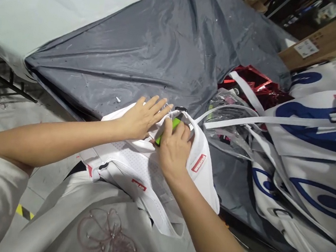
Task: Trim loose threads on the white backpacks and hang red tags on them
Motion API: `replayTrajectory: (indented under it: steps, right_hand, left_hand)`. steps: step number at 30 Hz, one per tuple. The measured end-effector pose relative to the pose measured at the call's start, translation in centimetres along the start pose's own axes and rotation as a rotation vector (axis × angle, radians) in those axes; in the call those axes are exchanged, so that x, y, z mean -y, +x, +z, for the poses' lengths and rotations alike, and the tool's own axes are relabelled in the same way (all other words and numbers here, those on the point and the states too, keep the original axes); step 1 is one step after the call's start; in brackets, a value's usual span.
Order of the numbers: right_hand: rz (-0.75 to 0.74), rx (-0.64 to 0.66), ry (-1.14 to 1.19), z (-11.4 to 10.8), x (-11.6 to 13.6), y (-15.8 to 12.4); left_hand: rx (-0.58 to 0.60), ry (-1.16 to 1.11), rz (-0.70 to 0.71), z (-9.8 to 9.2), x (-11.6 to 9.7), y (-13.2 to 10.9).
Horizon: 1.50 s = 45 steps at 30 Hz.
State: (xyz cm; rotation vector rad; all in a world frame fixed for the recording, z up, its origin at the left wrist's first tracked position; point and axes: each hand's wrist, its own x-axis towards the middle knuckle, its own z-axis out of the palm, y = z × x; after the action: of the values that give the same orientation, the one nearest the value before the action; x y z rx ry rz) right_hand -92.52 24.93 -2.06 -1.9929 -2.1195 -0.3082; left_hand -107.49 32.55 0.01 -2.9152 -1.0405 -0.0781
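A white backpack [119, 149] with perforated straps and small red labels rests at the table's near edge, against my lap. Flat on its upper part lies my left hand [141, 119], fingers stretched out and apart. My right hand [175, 147] is closed around a bright green object [167, 131] with a black edge, at the bag's top near a black piece. Fingers cover most of that object, so its kind cannot be made out. A thin white cord [215, 108] runs from near my right hand toward the right.
A dark grey sheet [151, 55] covers the table, beside a pale surface [63, 1] at upper left. White bags with blue eye designs [327, 201] are heaped at right. Near them lie a clear plastic bag [230, 139] and red foil [252, 81]. A cardboard box [326, 43] stands behind.
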Motion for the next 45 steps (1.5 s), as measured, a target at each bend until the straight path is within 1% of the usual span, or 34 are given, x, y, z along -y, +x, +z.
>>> replayTrajectory:
  steps: [4,7,10,12,13,15,17,19,20,22,24,26,28,29,30,31,33,36,40,45]
  right_hand:
    - [0.013,0.051,-0.044,0.6,0.9,0.5]
    - [0.014,0.095,-0.086,0.7,1.1,0.6]
    - [0.030,0.120,-0.127,0.7,0.9,0.9]
    - [0.004,0.122,-0.126,0.4,0.3,0.7]
    - [-0.027,0.108,-0.111,0.1,-0.2,0.4]
    - [-0.121,0.025,-0.026,-0.9,-1.4,-0.7]
    - [-0.209,-0.088,0.148,-2.3,-2.5,-2.3]
    - [-0.221,-0.136,0.379,-3.7,-3.2,-3.5]
    - [-0.185,-0.121,0.491,-4.3,-3.4,-3.8]
    - [-0.069,-0.030,0.665,-5.1,-3.3,-3.3]
    - [0.003,0.149,0.762,-5.4,-3.1,-1.8]
    - [-0.014,0.379,0.808,-5.3,-3.3,0.2]
    - [-0.072,0.584,0.815,-5.1,-3.6,1.7]
    - [-0.102,0.647,0.799,-5.1,-3.8,2.0]
    - [-0.134,0.675,0.768,-5.0,-4.0,2.1]
    - [-0.168,0.674,0.721,-5.0,-4.2,2.0]
    - [-0.244,0.615,0.619,-5.0,-4.3,1.4]
    - [-0.317,0.537,0.567,-4.9,-4.1,0.5]
    - [-0.302,0.515,0.556,-4.7,-3.5,0.3]
    - [-0.258,0.519,0.488,-5.0,-2.9,0.4]
  left_hand:
    - [-0.005,-0.002,-0.009,0.3,-0.1,0.0]
    - [-0.012,0.008,0.022,0.3,-0.3,0.1]
    - [0.026,0.037,0.014,0.1,-0.7,0.4]
    - [0.045,0.044,-0.012,-0.1,-0.9,0.4]
    - [0.044,0.043,-0.019,-0.1,-1.0,0.3]
    - [0.030,0.040,-0.017,-0.2,-0.9,0.2]
    - [0.017,0.043,-0.008,-0.2,-0.9,0.0]
    - [0.009,0.049,-0.003,-0.3,-0.8,-0.2]
    - [0.006,0.052,-0.003,-0.3,-0.9,-0.2]
    - [0.011,0.055,-0.010,-0.4,-0.9,-0.1]
    - [0.031,0.047,-0.025,-0.5,-1.0,0.0]
    - [0.056,0.030,-0.042,-0.7,-1.1,0.2]
    - [0.074,0.007,-0.058,-0.8,-1.2,0.4]
    - [0.079,-0.003,-0.065,-0.8,-1.2,0.5]
    - [0.085,-0.011,-0.070,-0.8,-1.1,0.5]
    - [0.090,-0.015,-0.073,-0.7,-1.1,0.6]
    - [0.102,-0.019,-0.069,-0.7,-0.9,0.8]
    - [0.121,-0.026,-0.063,-0.8,-0.7,0.9]
    - [0.132,-0.025,-0.058,-1.1,-0.6,1.0]
    - [0.105,-0.010,-0.041,-0.8,-0.5,0.9]
